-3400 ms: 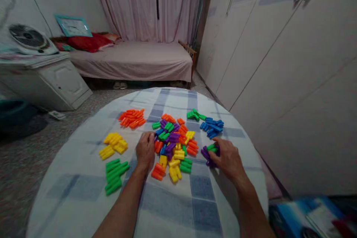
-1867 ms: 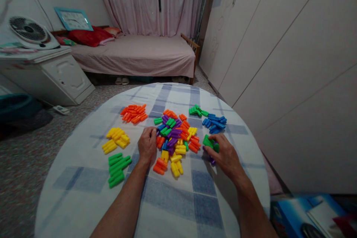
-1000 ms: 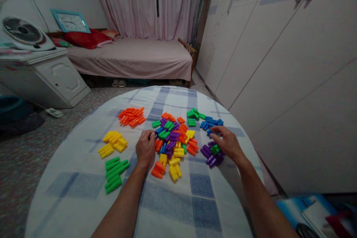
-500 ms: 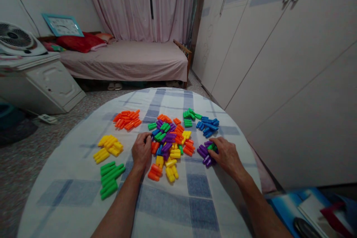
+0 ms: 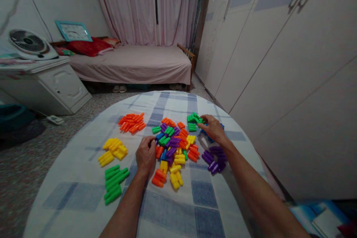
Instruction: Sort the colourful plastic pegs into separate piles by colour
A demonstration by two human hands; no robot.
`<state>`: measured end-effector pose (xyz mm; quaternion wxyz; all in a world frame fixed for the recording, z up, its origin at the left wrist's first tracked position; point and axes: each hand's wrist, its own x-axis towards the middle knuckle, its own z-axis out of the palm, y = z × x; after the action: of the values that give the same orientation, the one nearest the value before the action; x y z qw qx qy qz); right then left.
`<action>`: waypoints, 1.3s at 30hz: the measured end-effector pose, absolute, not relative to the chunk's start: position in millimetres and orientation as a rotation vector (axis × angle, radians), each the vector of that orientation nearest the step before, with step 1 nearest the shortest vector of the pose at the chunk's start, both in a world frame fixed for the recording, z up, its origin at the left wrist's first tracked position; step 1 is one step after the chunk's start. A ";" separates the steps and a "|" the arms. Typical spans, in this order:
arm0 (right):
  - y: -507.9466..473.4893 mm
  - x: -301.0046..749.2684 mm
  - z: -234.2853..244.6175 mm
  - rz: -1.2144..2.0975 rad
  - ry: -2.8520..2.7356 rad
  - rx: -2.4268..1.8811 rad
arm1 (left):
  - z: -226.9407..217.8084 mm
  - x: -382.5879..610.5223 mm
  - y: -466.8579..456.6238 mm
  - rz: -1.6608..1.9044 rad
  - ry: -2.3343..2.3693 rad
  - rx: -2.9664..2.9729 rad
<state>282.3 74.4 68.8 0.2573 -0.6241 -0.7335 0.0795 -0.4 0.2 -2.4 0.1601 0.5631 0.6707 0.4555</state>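
Note:
Plastic peg-shaped building blocks lie on the table in piles. My left hand [image 5: 145, 154] rests at the left edge of the mixed-colour pile [image 5: 172, 142], fingers curled and thumb against them; whatever they pinch is hidden. My right hand [image 5: 213, 129] reaches over the blue blocks [image 5: 222, 126], partly covering them. Its thumb and forefinger are closed around a green block [image 5: 200, 120] at the right edge of the green pile [image 5: 192, 127]. Purple blocks [image 5: 213, 166] lie below my right wrist, partly in its shadow.
Orange blocks [image 5: 131, 123], yellow blocks [image 5: 113, 151] and larger green blocks [image 5: 115, 182] lie on the left of the round table, on a checked tablecloth [image 5: 178, 208]. Beyond stand a bed [image 5: 134, 63], a wardrobe [image 5: 279, 81] and a cabinet with a fan [image 5: 29, 42].
My right hand has moved from the purple blocks up to the green pile, taking a green block along. My left hand stays beside the mixed pile. The view has shifted slightly.

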 end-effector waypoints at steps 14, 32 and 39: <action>100.8 260.7 53.5 -0.022 -2.347 -2.123 | -1.3 2.0 -1.7 1.317 1.910 1.620; 133.2 236.5 45.1 -0.005 -2.095 -2.088 | -1.9 2.4 -1.0 1.293 1.911 1.619; 140.7 237.1 40.4 0.143 -1.926 -2.195 | -1.3 3.2 -0.4 1.305 1.916 1.607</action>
<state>237.1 140.7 40.4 0.1088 -0.7463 -0.6548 0.0488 3.2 -0.4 -1.3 0.1597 0.5623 0.6706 0.4568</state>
